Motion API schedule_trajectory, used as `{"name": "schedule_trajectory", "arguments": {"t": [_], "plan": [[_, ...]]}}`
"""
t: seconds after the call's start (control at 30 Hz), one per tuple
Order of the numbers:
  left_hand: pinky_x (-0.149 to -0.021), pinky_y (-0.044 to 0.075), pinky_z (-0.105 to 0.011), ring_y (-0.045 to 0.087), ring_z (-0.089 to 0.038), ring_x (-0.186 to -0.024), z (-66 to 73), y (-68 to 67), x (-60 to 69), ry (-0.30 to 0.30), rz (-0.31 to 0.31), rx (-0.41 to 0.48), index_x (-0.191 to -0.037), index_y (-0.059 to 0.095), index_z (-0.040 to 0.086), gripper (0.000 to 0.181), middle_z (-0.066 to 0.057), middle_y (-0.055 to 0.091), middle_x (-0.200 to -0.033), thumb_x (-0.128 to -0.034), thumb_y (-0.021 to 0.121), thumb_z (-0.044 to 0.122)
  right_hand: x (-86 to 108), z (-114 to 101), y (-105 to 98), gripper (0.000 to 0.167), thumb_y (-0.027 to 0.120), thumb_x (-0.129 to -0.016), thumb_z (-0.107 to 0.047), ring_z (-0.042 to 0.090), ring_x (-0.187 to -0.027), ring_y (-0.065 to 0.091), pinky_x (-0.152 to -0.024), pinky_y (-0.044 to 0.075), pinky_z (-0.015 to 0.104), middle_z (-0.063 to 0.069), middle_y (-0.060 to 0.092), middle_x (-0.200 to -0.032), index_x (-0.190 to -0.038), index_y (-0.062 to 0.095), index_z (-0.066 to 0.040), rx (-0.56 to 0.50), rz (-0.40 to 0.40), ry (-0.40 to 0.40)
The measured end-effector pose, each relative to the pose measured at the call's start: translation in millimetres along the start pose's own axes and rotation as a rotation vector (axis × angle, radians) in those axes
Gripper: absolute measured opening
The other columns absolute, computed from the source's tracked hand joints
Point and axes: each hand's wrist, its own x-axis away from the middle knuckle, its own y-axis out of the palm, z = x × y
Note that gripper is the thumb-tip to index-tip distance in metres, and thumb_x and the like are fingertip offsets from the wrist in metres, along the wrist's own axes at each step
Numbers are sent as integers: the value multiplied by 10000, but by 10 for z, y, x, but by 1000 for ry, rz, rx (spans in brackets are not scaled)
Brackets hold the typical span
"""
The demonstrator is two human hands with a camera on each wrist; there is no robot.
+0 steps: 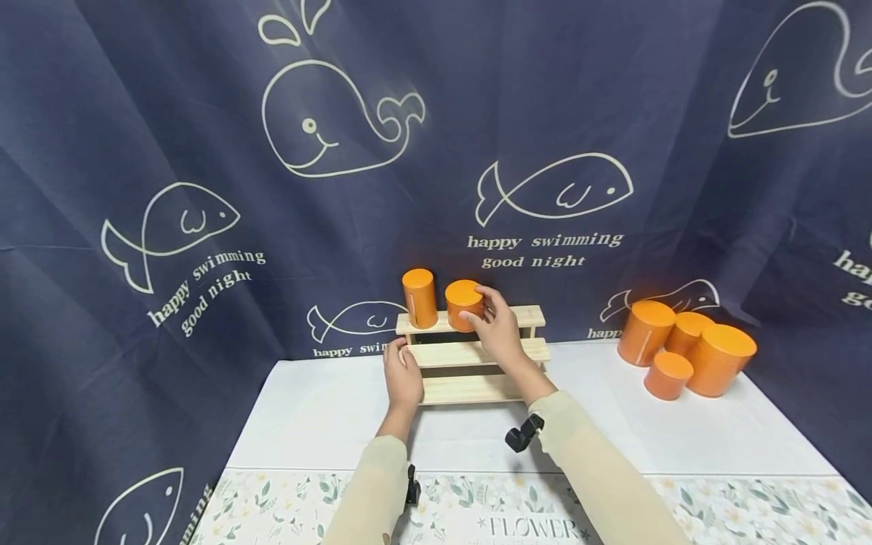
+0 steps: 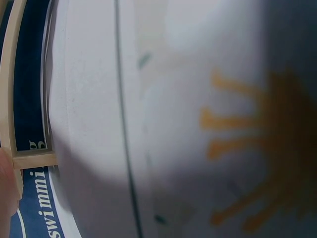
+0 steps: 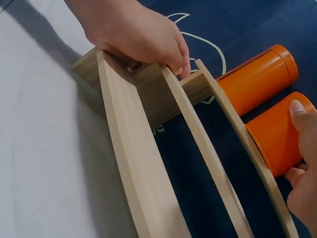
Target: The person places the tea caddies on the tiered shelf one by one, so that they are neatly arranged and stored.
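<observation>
A three-tier wooden rack point(image 1: 470, 353) stands against the dark cloth. On its top tier, a taller orange can point(image 1: 420, 298) is at the left end. Just right of it, a shorter orange can point(image 1: 463, 306) is pinched between the thumb and fingers of my right hand point(image 1: 502, 337); the right wrist view shows this can point(image 3: 280, 136) upright on the top board. My left hand point(image 1: 403, 378) grips the rack's left side, its fingers point(image 3: 182, 54) curled over the side frame. In the left wrist view only a sliver of that hand point(image 2: 6, 186) shows beside the rack point(image 2: 34, 159).
Several orange cans stand grouped at the right of the white table point(image 1: 327, 424): a tall one point(image 1: 643, 334), a wide one point(image 1: 722, 359), a small one in front point(image 1: 669, 376) and another partly hidden between them. Dark blue cloth hangs behind and at both sides.
</observation>
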Motion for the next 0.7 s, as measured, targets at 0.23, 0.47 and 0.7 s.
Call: {"name": "schedule_trajectory", "arguments": {"t": [0.23,0.47,0.7], "plan": [[-1211,423,-523,558,-390,-1347,-23,4,-4,-5,-5,-10,-1281,588,-14,265,-223,577,-1315,-1093,428,81,-1,37,18,787,781,-930,-81,375,-1558,410,-1277,368,469,220,427,-1648,-1602,370,-84,7,-33,22],[-1209,421,-534,551,-402,-1354,-22,4,3,-6,-14,-4,-1293,584,-35,281,-231,574,-1322,-1096,421,84,-8,125,6,858,808,-892,-39,357,-1531,453,-1258,404,423,205,471,-1618,-1615,348,-89,60,-58,43],[-1214,418,-531,545,-395,-1363,-7,-5,-5,-16,-30,-15,-1303,576,-12,278,-223,566,-1325,-1103,412,89,-22,132,44,897,825,-839,52,369,-1496,498,-1232,436,419,213,502,-1592,-1600,366,-71,104,-51,15]]}}
